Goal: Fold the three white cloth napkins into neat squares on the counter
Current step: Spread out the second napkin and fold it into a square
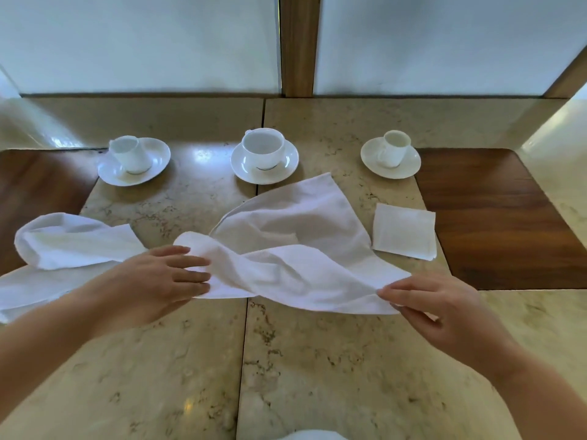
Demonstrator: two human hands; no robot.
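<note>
holding a rumpled white napkin [295,242] over the marble desk [349,360], left hand [158,277] and right hand [444,309] fingers pinch its near edge (one folded napkin [404,230] lies right).

A beige marble counter [317,360] with dark wooden inlays carries three white cups on white saucers [264,160] in a row at the back. On it also lie a rumpled white cloth napkin [295,249] in the middle, a bunched white napkin [73,242] at left, and a folded square white napkin [404,230] at right.
</note>
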